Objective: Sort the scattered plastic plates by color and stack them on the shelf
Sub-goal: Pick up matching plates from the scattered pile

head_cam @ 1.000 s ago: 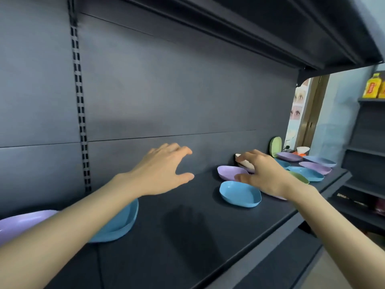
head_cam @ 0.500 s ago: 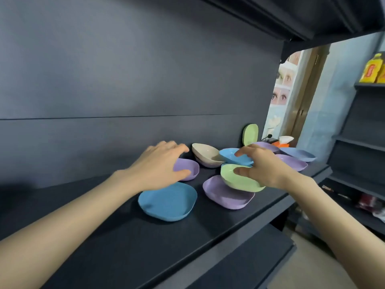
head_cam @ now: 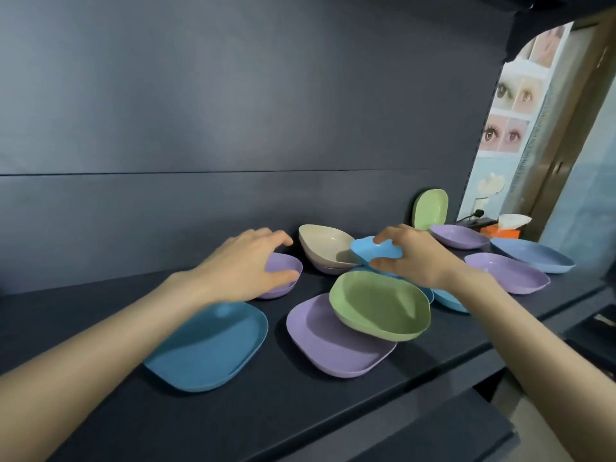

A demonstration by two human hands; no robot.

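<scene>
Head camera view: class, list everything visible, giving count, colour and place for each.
Shelf: one, dark grey, across the view.
Purple plates: four clear; small purple plate beneath left hand, front centre, two right.
Blue plates: at least four; front left, light blue plate in right hand, far right, under right wrist.
Green plates: two; tilted on the front purple one, leaning on back wall.
Beige plate: one, centre back.
Tissue box: one, orange, far right.
Eye poster: one, pale, right of shelf.
Left hand: over small purple plate.
Right hand: pinching light blue plate.

No lettering can be read anywhere (the print along the eye poster (head_cam: 510, 105) edge is too blurred).
</scene>
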